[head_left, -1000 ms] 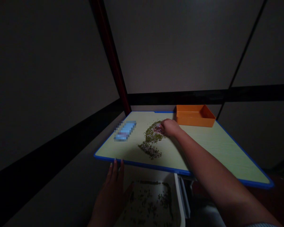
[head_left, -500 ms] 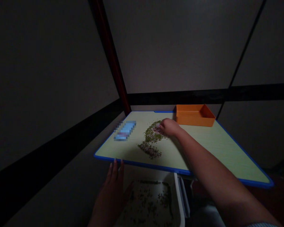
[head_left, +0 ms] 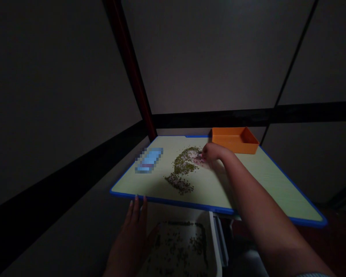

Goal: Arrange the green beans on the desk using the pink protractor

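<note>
My right hand (head_left: 213, 151) is over the tabletop with its fingers curled together at the right edge of a heap of small green and dark beans or grains (head_left: 183, 163). Anything pinched in the fingertips is too small to make out. A pinkish patch shows on the surface beside them. Down at the front left, my left hand (head_left: 134, 227) has its fingers stretched out, at the left side of a white plastic bin (head_left: 215, 246) below the table's front edge. Small dark bits are scattered on the bin's floor. Part of that thumb is lost in shadow.
An orange open box (head_left: 235, 144) stands at the back right of the pale tabletop (head_left: 265, 188), which has a blue rim. At the left lies a blurred-out blue object, possibly a phone (head_left: 150, 159). Walls rise close at the left and behind.
My right hand has drawn slightly away to the right from the heap, uncovering more of the pinkish patch. My left hand keeps its place at the bin. The view has shifted a little.
</note>
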Tool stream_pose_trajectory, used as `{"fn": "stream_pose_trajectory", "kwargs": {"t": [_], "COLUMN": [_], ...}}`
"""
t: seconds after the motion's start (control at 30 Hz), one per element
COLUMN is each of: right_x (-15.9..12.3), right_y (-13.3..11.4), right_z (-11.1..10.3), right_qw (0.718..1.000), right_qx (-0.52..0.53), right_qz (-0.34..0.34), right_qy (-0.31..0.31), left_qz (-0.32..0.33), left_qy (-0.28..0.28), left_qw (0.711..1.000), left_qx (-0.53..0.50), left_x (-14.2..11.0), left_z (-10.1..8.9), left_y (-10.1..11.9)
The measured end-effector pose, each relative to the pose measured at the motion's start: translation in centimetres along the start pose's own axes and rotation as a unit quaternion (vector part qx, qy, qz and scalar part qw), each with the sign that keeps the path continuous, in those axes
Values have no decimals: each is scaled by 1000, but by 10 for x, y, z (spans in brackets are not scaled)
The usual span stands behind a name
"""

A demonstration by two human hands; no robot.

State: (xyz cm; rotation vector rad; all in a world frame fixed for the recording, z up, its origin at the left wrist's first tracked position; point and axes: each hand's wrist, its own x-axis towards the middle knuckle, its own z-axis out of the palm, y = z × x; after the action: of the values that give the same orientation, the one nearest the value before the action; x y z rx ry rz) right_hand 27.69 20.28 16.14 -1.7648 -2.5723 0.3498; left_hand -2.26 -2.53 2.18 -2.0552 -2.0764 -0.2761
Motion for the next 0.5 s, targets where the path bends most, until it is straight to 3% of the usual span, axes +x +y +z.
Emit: {"fn": "stream_pose_trajectory", "kwargs": {"t": [0.23, 0.5], "right_x": [-5, -3], "right_y": [-12, -16], "right_z": [-1, 8], "right_qw": [998, 982], "right_qx": [5, 136], "right_qz": [-22, -114], "right_qy": [-56, -55], "left_qz": [-13, -14], "left_qy": [7, -12], "left_qw": [1000, 1000], "left_qx": [-2, 3], "left_x": [1, 2], "left_z": [5, -2], "left_y": [-2, 0]}}
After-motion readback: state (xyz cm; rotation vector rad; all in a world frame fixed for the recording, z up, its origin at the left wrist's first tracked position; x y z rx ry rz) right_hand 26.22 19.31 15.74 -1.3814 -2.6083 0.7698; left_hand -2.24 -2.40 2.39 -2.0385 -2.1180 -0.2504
